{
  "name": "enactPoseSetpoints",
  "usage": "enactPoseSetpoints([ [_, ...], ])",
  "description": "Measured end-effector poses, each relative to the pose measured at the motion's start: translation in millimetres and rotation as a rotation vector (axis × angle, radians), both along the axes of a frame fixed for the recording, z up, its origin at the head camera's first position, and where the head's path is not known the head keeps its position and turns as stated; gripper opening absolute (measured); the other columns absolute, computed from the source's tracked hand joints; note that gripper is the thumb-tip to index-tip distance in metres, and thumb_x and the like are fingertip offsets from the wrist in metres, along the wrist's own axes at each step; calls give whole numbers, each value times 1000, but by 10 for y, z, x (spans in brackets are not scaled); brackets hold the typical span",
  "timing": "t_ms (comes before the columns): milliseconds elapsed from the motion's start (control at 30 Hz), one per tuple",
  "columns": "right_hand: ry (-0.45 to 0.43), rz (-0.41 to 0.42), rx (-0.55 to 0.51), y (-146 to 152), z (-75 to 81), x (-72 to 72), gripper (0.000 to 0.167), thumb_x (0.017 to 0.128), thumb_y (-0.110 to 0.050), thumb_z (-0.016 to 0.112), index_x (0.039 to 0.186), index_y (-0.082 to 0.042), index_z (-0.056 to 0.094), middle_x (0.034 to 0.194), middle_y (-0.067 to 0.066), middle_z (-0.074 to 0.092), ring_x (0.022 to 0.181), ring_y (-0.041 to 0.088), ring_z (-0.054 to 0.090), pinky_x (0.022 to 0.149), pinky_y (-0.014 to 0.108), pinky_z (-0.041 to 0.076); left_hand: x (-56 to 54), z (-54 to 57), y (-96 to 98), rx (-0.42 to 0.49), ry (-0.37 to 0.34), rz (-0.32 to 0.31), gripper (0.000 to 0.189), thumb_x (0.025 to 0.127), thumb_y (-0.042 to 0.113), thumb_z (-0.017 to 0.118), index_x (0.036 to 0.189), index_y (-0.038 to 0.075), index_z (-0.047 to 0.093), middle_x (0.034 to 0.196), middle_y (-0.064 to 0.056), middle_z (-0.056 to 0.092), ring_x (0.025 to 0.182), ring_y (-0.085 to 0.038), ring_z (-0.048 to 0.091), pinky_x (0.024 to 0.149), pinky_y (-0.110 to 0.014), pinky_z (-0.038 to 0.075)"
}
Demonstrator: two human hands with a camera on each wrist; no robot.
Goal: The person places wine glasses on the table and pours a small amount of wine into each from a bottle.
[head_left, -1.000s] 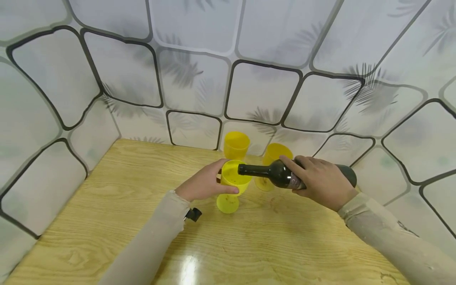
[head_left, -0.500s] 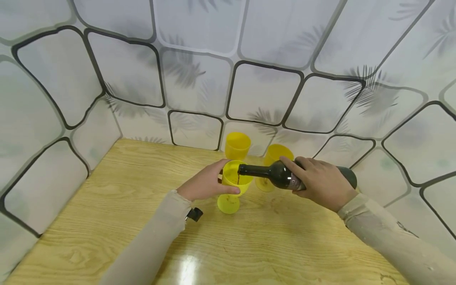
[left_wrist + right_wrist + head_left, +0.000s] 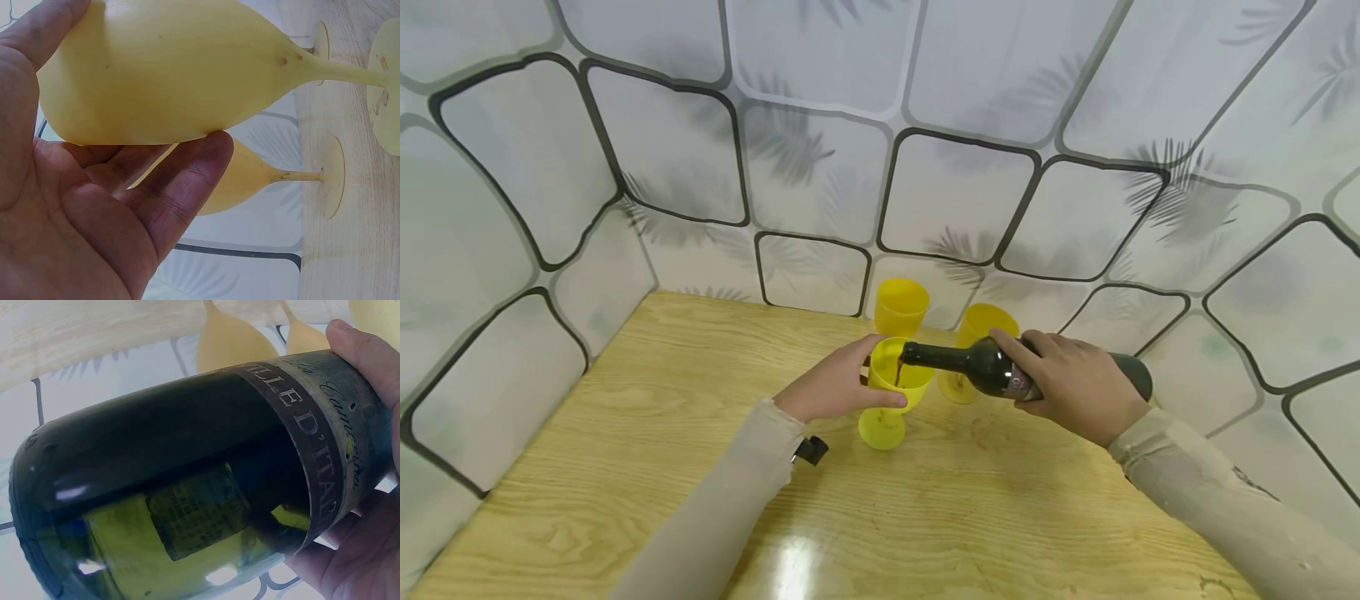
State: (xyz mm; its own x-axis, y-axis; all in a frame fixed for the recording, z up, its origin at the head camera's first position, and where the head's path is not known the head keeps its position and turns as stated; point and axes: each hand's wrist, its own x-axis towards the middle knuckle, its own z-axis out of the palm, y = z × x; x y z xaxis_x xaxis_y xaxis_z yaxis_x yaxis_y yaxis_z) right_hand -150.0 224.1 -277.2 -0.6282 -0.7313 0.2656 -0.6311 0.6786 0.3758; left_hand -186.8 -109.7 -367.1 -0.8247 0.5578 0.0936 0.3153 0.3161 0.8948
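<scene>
My left hand [image 3: 835,387] holds a yellow goblet [image 3: 181,69] by its bowl, thumb on the near side and fingers behind. The goblet's round foot [image 3: 882,429] shows below, over the wooden table. In my right hand [image 3: 1078,383] is a dark green wine bottle [image 3: 992,367], tipped nearly level with its neck pointing left. Its mouth lies over the goblet's rim, and a thin dark stream [image 3: 899,372] falls into the bowl. Seen in the right wrist view, dark liquid fills part of the labelled bottle [image 3: 156,456], and fingers wrap its body.
Two more yellow goblets stand behind: one [image 3: 902,308] by the wall, another [image 3: 987,321] partly hidden by the bottle and right hand. The wood-grain table [image 3: 625,417] meets a patterned wall [image 3: 955,192] at the back and left. A small black piece [image 3: 811,450] hangs at the left cuff.
A second ago no stream showed at the bottle's mouth; half a second ago a thin one appeared, and now it is thicker. Both hands have hardly moved.
</scene>
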Motion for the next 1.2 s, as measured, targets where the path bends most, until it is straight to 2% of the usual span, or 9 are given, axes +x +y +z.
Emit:
enactPoseSetpoints([
  [233, -2, -2, 0, 0, -2, 1, 97, 69, -38, 97, 150, -14, 50, 108, 18, 66, 81, 33, 70, 68, 48, 60, -5, 3, -4, -4, 3, -1, 74, 84, 45, 86, 144, 25, 48, 121, 7, 66, 109, -13, 65, 95, -37, 56],
  [500, 6, -3, -16, 4, -4, 2, 91, 72, -34, 95, 148, -13, 51, 105, 17, 66, 78, 31, 69, 65, 46, 60, -8, 8, -5, -10, -8, 12, 88, 83, 47, 87, 153, 23, 38, 126, 7, 63, 112, -12, 63, 98, -38, 55],
  [667, 8, 3, -31, -10, 1, -5, 88, 73, -33, 94, 147, -12, 52, 105, 17, 66, 78, 31, 69, 64, 46, 60, -18, -2, -5, -5, -5, 6, 85, 84, 47, 86, 151, 24, 40, 125, 7, 64, 112, -12, 64, 98, -38, 55],
  [1200, -1, 5, -21, 8, -24, -7, 95, 68, -34, 98, 147, -12, 52, 105, 17, 66, 77, 31, 69, 64, 46, 60, -14, 0, -6, -10, -7, 13, 82, 83, 46, 87, 149, 24, 43, 125, 7, 64, 111, -12, 65, 96, -38, 56],
])
